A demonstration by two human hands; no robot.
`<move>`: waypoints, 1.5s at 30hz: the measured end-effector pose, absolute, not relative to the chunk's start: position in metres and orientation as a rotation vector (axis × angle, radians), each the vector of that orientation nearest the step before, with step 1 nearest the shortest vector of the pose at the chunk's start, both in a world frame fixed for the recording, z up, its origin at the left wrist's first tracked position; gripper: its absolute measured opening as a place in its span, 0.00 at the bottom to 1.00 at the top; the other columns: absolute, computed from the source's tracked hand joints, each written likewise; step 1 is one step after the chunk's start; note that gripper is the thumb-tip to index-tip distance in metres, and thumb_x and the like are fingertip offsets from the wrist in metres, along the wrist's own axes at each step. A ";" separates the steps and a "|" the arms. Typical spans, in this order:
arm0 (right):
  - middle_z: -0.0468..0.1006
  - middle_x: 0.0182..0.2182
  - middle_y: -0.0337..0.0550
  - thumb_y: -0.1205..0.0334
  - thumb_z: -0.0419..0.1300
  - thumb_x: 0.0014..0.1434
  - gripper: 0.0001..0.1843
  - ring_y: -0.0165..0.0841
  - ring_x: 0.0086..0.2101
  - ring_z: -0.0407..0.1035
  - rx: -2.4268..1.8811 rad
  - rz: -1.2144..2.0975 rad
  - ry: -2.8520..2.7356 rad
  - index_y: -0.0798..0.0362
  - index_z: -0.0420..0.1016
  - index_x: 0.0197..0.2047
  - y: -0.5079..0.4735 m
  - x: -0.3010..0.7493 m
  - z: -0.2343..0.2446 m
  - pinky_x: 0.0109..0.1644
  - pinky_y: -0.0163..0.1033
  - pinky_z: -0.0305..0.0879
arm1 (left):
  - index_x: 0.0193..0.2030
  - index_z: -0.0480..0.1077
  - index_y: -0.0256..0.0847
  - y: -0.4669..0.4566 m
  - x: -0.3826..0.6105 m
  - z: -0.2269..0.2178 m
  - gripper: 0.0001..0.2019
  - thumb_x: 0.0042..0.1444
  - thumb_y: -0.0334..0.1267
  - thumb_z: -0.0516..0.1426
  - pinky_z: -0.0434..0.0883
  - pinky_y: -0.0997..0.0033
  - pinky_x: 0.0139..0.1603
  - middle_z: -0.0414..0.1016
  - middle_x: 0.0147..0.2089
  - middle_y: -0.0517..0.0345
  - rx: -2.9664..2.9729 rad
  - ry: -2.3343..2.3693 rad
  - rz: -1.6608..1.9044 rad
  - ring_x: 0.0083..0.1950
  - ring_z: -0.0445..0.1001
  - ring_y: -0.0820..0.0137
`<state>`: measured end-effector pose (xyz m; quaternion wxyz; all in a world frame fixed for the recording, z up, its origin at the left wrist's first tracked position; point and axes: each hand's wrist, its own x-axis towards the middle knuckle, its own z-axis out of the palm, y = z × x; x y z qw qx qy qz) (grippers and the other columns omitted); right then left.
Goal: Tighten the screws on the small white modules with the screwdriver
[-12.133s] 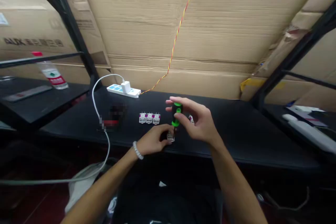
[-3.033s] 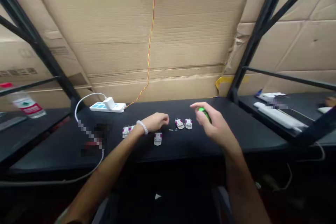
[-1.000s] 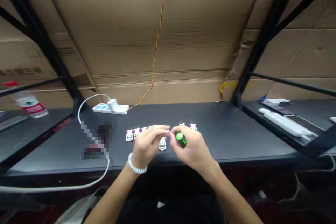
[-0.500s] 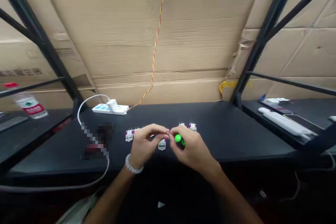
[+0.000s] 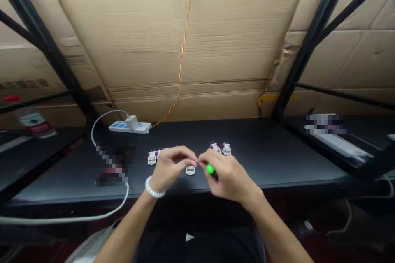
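Note:
My left hand [image 5: 174, 167], with a white coiled band on its wrist, is closed in a pinch at the centre. Its thumb and forefinger meet the fingertips of my right hand [image 5: 226, 172]; whatever tiny thing is between them is too small to make out. Held in my right palm is a black tool handle with a bright green end [image 5: 210, 169], mostly covered by the fingers. Just below the fingertips lies a small white part [image 5: 190, 170]. More white-and-purple parts with thin pins lie beside my left hand [image 5: 152, 157] and beyond my right hand [image 5: 226, 148].
A white power strip [image 5: 138, 128] with a plugged-in adapter stands at the back left of the black table [image 5: 277, 156]. A white cable [image 5: 126, 197] loops down the left side. Cardboard [image 5: 138, 41] walls the back; dark metal posts [image 5: 304, 49] flank both sides.
Both hands have shifted very slightly, with the fingertips a touch lower. The green end has dropped a little along with my right hand. The parts on the table stay where they were.

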<state>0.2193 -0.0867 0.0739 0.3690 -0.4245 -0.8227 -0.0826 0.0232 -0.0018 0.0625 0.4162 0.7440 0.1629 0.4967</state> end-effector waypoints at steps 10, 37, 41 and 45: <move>0.82 0.39 0.44 0.73 0.56 0.68 0.10 0.35 0.36 0.76 -1.047 -0.127 -2.141 0.51 0.74 0.47 -0.088 0.222 0.075 0.37 0.37 0.65 | 0.36 0.83 0.42 -0.003 0.019 0.068 0.06 0.67 0.36 0.68 0.80 0.71 0.42 0.84 0.35 0.55 2.206 0.259 1.472 0.37 0.82 0.68; 0.85 0.42 0.44 0.67 0.65 0.69 0.03 0.36 0.41 0.78 -1.291 0.337 -2.075 0.51 0.78 0.45 -0.053 0.209 0.051 0.47 0.38 0.66 | 0.40 0.73 0.41 0.014 -0.003 0.040 0.08 0.73 0.35 0.55 0.72 0.64 0.49 0.78 0.40 0.55 2.421 0.697 0.899 0.43 0.76 0.64; 0.85 0.39 0.44 0.66 0.65 0.69 0.02 0.36 0.39 0.77 -1.317 0.321 -2.129 0.52 0.80 0.42 -0.051 0.208 0.045 0.45 0.38 0.66 | 0.40 0.75 0.41 0.014 -0.002 0.035 0.08 0.71 0.37 0.57 0.71 0.64 0.49 0.80 0.40 0.55 2.307 0.778 0.746 0.43 0.76 0.63; 0.85 0.39 0.45 0.68 0.65 0.68 0.04 0.36 0.38 0.77 -1.340 0.330 -2.171 0.52 0.83 0.43 -0.050 0.208 0.041 0.45 0.38 0.65 | 0.38 0.75 0.41 0.016 -0.001 0.031 0.09 0.70 0.37 0.57 0.72 0.62 0.52 0.78 0.41 0.53 2.336 0.787 0.686 0.45 0.75 0.61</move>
